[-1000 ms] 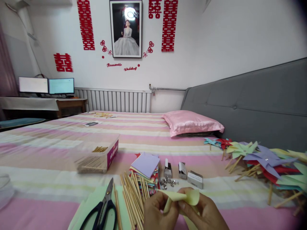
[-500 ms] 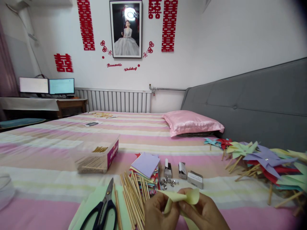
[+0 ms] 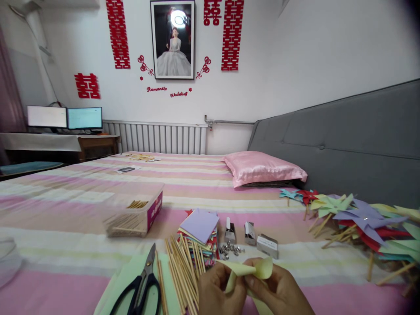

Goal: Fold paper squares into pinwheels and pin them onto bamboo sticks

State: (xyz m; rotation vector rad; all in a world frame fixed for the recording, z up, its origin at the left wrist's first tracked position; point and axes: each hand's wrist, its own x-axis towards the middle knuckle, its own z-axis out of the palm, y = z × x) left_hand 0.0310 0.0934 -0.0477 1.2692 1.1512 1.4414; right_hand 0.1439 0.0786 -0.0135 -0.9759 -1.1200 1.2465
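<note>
At the bottom middle, my left hand (image 3: 219, 292) and my right hand (image 3: 281, 292) both pinch a pale yellow paper piece (image 3: 257, 268) with folded-in flaps. The fingers of each hand are closed on it. Just left of my left hand lies a bundle of wooden sticks (image 3: 182, 271). Behind it sits a stack of coloured paper squares (image 3: 200, 232) with a lilac sheet on top. A little heap of metal pins (image 3: 229, 250) lies just beyond the paper I hold.
Black-handled scissors (image 3: 141, 286) rest on a green sheet at lower left. A clear box of sticks (image 3: 134, 214) stands further left. Three small boxes (image 3: 251, 236) lie past the pins. Finished paper pinwheels (image 3: 357, 223) pile up at right by the grey headboard. A pink pillow (image 3: 262, 168) lies behind.
</note>
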